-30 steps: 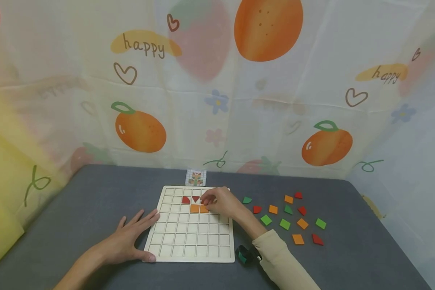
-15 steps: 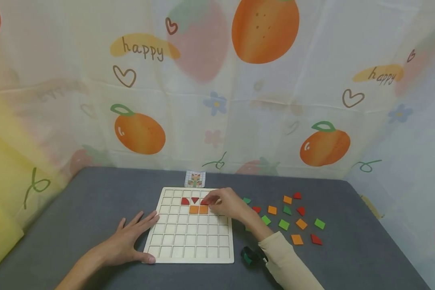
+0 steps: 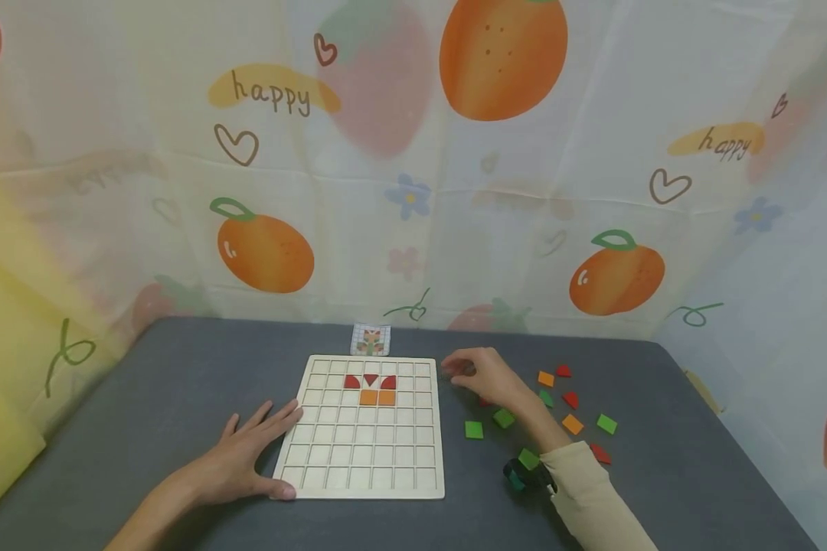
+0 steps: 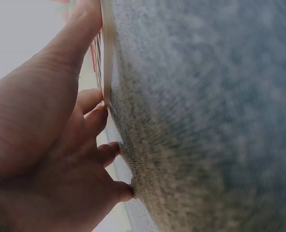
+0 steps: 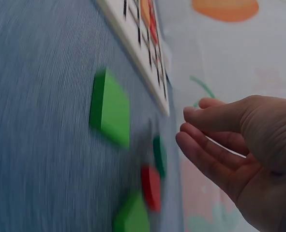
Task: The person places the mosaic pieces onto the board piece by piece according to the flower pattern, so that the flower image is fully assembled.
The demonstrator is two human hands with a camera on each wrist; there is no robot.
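A white grid board (image 3: 354, 434) lies on the dark table. Near its top sit a red quarter piece (image 3: 352, 382), a red triangle (image 3: 370, 379) and another red quarter piece (image 3: 389, 382), with two orange squares (image 3: 368, 397) below them. My left hand (image 3: 237, 459) rests spread at the board's left edge, thumb at the lower corner; the left wrist view shows the thumb (image 4: 67, 43) against the edge. My right hand (image 3: 491, 376) hovers right of the board's top corner, fingers loosely bent and nothing between them. In the right wrist view a green piece (image 5: 114, 112) lies beside the board.
A small pattern card (image 3: 371, 340) lies behind the board. Right of the board are scattered green pieces (image 3: 474, 430), orange squares (image 3: 573, 425) and red pieces (image 3: 570, 400), some partly hidden by my right arm. A printed curtain (image 3: 358, 252) hangs behind the table.
My right hand has let go of the right red quarter piece, which now shows fully on the board, and has moved right, off the board. My left hand stays at the edge.
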